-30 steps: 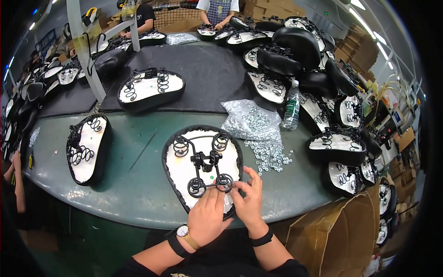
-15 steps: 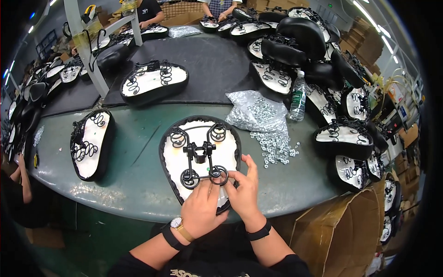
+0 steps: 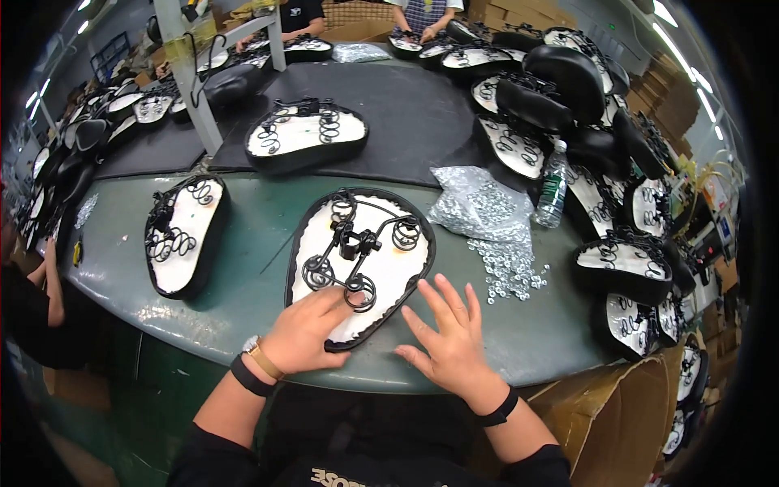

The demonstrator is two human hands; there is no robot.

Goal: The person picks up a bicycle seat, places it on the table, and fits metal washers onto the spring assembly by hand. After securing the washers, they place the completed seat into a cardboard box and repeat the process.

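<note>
Upside down on the green table in front of me lies a bicycle saddle (image 3: 385, 280) with a black rim, a white underside and a black frame with coil springs. My left hand (image 3: 307, 331) grips its near left edge, fingers over the white underside by a near spring (image 3: 359, 294) and thumb low at the rim. Just off the saddle's near right edge, my right hand (image 3: 454, 349) is open with spread fingers and holds nothing. To the right, small shiny metal nuts (image 3: 510, 272) are spilled beside a clear plastic bag (image 3: 480, 199) full of more.
Two more upturned saddles lie left (image 3: 180, 253) and farther back (image 3: 304, 134). A plastic bottle (image 3: 552, 191) stands near a big saddle pile (image 3: 568, 81) at right. A cardboard box (image 3: 617, 414) sits beyond the table's near right edge; a metal post (image 3: 188, 81) rises at back left. Other people work around.
The saddle has turned somewhat clockwise on the table. My right hand has come off it and spread open to the right; my left hand has shifted left along the near edge.
</note>
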